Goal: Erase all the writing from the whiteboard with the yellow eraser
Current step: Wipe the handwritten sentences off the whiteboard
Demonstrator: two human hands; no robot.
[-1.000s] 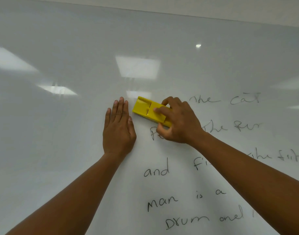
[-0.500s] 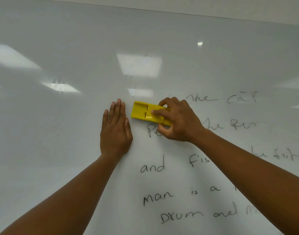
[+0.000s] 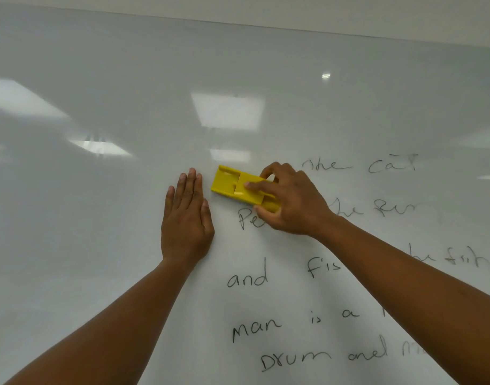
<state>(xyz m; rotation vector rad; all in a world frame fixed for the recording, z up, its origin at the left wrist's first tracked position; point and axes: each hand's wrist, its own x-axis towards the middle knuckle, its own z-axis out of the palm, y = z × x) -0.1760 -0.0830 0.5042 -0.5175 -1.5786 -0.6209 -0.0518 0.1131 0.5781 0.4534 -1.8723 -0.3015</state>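
Whiteboard bare at left; left hand lies flat on it, fingers straight and together; just beside, yellow eraser lies against the board, gripped by right hand; black writing fills the right.

Left hand flat, fingers straight together; right hand with curled, gripping fingers; both forearms outstretched.
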